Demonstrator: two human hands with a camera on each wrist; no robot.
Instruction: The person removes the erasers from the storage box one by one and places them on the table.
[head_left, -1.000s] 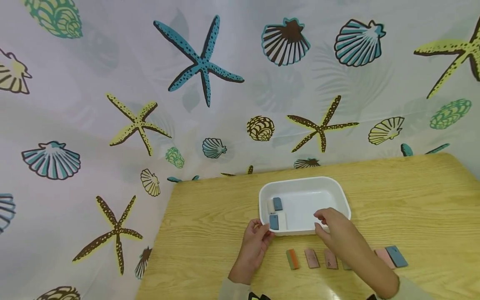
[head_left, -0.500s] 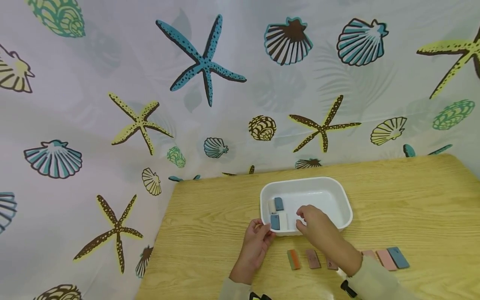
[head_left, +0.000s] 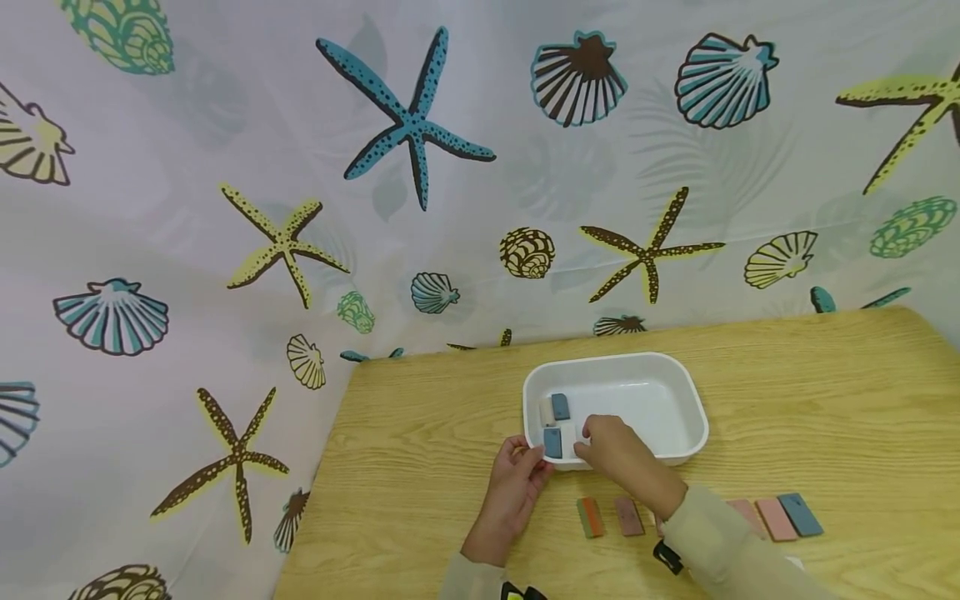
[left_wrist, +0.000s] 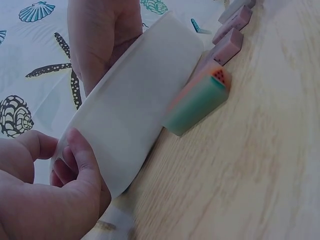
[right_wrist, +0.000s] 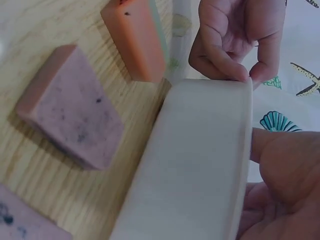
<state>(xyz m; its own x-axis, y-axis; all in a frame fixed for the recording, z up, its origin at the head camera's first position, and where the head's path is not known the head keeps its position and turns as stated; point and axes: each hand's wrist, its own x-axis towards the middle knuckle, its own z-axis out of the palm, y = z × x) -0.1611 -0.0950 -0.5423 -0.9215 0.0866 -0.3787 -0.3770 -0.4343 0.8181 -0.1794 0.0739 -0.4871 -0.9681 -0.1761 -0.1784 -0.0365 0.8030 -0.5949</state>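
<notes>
The table [head_left: 420, 433] is yellow-brown wood with wavy lines, and its far right corner is round. A white cloth [head_left: 465, 225] goes up like a wall behind the far edge and past the left edge. It has blue, yellow and brown starfish [head_left: 411, 125], shells [head_left: 111, 318] (lots of them!) and pale leaves [head_left: 391, 190].

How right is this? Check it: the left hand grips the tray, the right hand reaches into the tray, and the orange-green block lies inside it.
Wrong on one point: the head view shows the orange-green block on the table, outside the tray. The left hand does grip the tray; the right hand does reach in.
</notes>
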